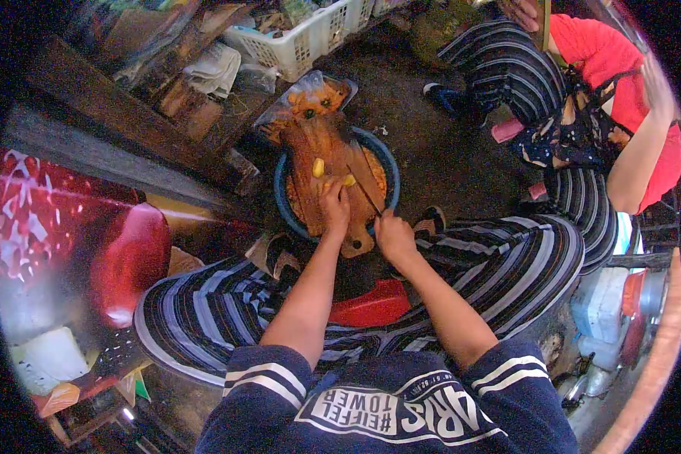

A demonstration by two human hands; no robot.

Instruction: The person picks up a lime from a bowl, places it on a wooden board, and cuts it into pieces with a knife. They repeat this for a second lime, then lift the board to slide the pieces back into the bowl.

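Observation:
A wooden cutting board point(310, 168) lies across a blue basin point(392, 175) that holds orange shreds. My left hand point(333, 198) is closed at the board, its fingers pressed on a small yellow piece point(349, 180). Another yellow piece point(318, 167) rests just above that hand. My right hand point(393, 233) is wrapped round the handle of a knife point(367, 175), whose blade points up and left over the board. Beyond the board's far end, a clear plastic tray point(339, 92) contains orange pieces with some green bits.
At the right sits another person point(583, 113) in a red top and striped trousers. A white plastic basket point(303, 47) stands at the back. Wooden planks point(113, 129) and a red rounded object point(132, 261) are on the left, plastic containers point(601, 303) on the right.

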